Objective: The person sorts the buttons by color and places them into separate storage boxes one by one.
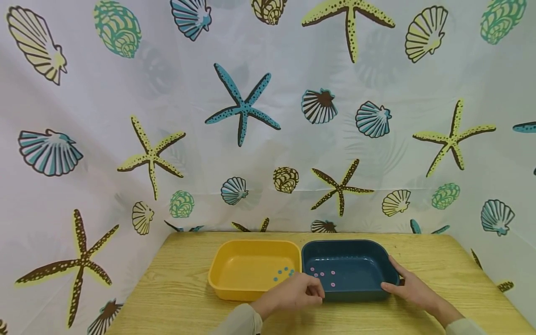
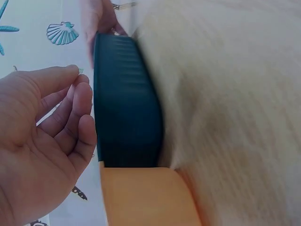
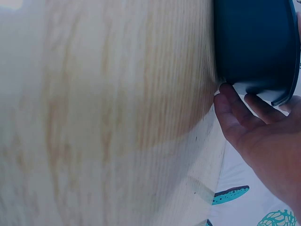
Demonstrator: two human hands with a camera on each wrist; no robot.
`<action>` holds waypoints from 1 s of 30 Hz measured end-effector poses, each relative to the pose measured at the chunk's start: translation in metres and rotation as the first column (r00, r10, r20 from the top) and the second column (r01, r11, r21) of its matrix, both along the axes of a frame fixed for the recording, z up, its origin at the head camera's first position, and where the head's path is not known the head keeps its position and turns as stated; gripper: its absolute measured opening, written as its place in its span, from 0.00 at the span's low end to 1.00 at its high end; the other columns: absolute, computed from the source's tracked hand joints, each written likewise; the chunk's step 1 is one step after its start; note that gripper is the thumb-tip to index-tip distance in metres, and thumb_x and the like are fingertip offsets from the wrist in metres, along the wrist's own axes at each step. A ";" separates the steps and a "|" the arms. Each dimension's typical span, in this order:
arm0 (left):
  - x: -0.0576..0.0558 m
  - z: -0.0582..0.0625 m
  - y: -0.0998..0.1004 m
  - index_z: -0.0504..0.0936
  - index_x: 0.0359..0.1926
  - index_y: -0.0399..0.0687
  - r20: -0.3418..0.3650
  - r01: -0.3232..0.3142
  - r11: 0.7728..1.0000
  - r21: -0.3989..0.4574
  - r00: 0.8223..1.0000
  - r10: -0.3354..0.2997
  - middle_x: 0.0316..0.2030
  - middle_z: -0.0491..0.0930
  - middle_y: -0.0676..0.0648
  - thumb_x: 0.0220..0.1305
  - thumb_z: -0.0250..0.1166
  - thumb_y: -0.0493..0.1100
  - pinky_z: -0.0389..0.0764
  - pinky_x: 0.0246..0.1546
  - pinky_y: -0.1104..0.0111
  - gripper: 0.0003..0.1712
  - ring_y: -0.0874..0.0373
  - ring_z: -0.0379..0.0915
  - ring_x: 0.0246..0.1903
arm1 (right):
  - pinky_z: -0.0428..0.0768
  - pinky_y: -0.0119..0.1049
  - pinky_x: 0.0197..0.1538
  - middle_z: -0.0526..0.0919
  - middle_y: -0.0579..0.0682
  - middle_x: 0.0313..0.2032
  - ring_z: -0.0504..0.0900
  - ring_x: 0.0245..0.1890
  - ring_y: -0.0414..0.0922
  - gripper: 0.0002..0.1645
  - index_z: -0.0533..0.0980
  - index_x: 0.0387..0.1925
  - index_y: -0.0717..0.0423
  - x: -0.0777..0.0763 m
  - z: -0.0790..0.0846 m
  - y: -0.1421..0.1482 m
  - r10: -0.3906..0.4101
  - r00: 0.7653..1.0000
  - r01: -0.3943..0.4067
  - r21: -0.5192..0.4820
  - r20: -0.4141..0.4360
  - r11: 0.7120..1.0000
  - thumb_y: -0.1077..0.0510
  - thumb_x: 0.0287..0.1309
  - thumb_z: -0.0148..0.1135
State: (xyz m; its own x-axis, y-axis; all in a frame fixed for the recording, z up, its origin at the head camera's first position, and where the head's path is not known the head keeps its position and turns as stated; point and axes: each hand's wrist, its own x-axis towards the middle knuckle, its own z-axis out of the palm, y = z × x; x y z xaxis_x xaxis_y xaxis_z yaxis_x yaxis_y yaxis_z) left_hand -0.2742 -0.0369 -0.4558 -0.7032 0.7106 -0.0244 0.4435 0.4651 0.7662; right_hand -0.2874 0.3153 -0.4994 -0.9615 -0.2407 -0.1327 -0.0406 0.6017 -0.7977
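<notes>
In the head view a yellow tray (image 1: 234, 295) and a dark blue tray (image 1: 351, 296) stand side by side. Small blue ring-like pieces (image 1: 275, 279) lie in the yellow one, small pink ones (image 1: 332, 284) in the blue one. My left hand (image 1: 295, 291) is in front of where the trays meet, its fingers curled. Thumb and finger tips come together around a tiny greenish piece (image 2: 81, 71) in the left wrist view, mostly hidden. At the blue tray's right end, my right hand (image 1: 412, 288) grips it, thumb at the rim and fingers along the outer wall.
Both trays rest on a light wooden table (image 1: 180, 279). A white curtain (image 1: 268, 153) printed with starfish and shells hangs behind the table and along both sides.
</notes>
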 end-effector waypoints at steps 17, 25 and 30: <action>-0.035 0.020 0.003 0.83 0.37 0.43 -0.006 -0.161 0.985 0.061 0.987 0.162 0.27 0.79 0.56 0.63 0.64 0.38 0.74 0.28 0.73 0.04 0.63 0.73 0.26 | 0.71 0.53 0.54 0.47 0.75 0.67 0.70 0.56 0.65 0.55 0.39 0.73 0.64 0.000 0.000 -0.001 0.001 1.000 0.000 0.020 -0.021 1.000 0.47 0.60 0.62; -0.046 0.015 0.008 0.83 0.37 0.46 -0.003 -0.235 0.970 0.060 0.972 0.236 0.27 0.77 0.54 0.64 0.63 0.38 0.75 0.29 0.71 0.03 0.61 0.73 0.27 | 0.71 0.53 0.54 0.48 0.76 0.67 0.71 0.55 0.65 0.56 0.38 0.73 0.63 0.000 -0.001 0.000 -0.003 1.000 0.003 0.021 -0.015 1.000 0.47 0.60 0.62; -0.053 0.011 0.011 0.83 0.36 0.43 -0.007 -0.263 0.962 0.072 0.965 0.264 0.26 0.77 0.52 0.64 0.63 0.37 0.75 0.28 0.70 0.03 0.53 0.77 0.30 | 0.70 0.53 0.55 0.47 0.75 0.67 0.71 0.56 0.64 0.56 0.38 0.73 0.63 -0.001 -0.003 0.001 -0.006 1.000 0.006 0.009 -0.009 1.000 0.47 0.60 0.62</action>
State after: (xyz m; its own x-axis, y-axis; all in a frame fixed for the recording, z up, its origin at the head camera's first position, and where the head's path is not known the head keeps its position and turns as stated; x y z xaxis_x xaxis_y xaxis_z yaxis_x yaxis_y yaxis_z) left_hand -0.3274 -0.0263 -0.4452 -0.8655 0.5000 0.0318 0.3254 0.5126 0.7946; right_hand -0.2883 0.3159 -0.5021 -0.9640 -0.2342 -0.1261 -0.0444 0.6093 -0.7917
